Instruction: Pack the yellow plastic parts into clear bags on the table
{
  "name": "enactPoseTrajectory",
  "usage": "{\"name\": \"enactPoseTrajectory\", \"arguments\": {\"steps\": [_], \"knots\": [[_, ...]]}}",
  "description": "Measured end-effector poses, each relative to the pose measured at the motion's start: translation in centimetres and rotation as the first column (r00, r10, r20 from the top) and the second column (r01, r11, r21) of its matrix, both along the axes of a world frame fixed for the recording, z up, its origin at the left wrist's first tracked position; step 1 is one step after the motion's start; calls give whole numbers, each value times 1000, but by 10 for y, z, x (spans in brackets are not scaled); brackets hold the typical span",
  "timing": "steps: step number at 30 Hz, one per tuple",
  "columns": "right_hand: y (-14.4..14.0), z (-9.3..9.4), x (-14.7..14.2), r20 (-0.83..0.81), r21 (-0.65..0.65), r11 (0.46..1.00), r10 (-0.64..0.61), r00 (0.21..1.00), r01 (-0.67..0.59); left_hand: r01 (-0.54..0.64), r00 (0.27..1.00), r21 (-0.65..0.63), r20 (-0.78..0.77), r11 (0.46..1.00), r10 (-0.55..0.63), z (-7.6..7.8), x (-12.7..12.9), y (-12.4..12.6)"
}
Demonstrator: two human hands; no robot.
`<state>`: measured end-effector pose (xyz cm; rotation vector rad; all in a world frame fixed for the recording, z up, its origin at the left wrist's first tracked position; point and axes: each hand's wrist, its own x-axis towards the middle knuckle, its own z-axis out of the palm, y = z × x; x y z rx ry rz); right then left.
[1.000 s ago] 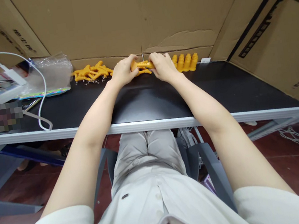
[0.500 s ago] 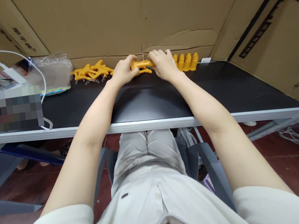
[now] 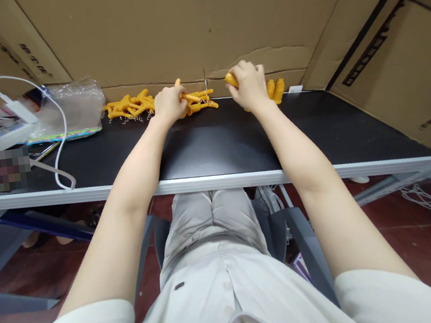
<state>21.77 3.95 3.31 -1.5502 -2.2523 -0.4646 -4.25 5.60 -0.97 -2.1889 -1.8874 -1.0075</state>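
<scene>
My left hand [image 3: 169, 104] is closed on a slim orange plastic piece [image 3: 191, 98], over the back of the table. Beside its fingers lie more orange pieces [image 3: 202, 106], some with thin silver coils. Further left spreads a pile of branched orange pieces [image 3: 131, 106] with small coiled springs along its front. My right hand [image 3: 250, 86] is curled around a thick, rounded orange piece [image 3: 231, 79], of which only the end shows past the fingers. Just right of that hand stand upright chunky orange pieces [image 3: 278, 91], partly hidden behind it.
A black table [image 3: 217, 150] with a silver front edge spans the view. Cardboard [image 3: 149, 32] walls the back and right side. At left lie a clear plastic bag [image 3: 75, 109], a white cable [image 3: 63, 129] and a white adapter [image 3: 20, 110]. A white tag [image 3: 295, 88] lies at right.
My hands were close together on orange pieces and have moved apart. The right hand went right, to the upright pieces, with a thick orange piece in it; the left shifted slightly left.
</scene>
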Motion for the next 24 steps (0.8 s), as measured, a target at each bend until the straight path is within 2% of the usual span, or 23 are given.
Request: {"name": "enactPoseTrajectory", "arguments": {"steps": [3,6,10,13,16,20,24], "knots": [[4,12,15,-117,32,990,-131,985,135,-94,991,10,96,995,93,1,-7,-2],[8,19,35,-295,41,959,-255,921,279,-210,959,-17,189,977,210,3,-16,-7],[13,14,58,-367,-81,906,-414,833,415,-255,916,13,324,967,238,0,-32,-5],[20,3,68,-399,-222,879,-477,783,422,-225,908,48,374,973,191,-7,-44,6],[29,-8,76,-390,-334,860,-500,773,387,-266,889,61,403,962,220,-16,-55,17],[42,-18,81,-352,-368,854,-494,795,367,-302,872,126,437,945,220,-23,-68,18],[46,-20,77,-354,-372,867,-463,813,332,-218,911,99,377,971,167,-24,-77,8]]}}
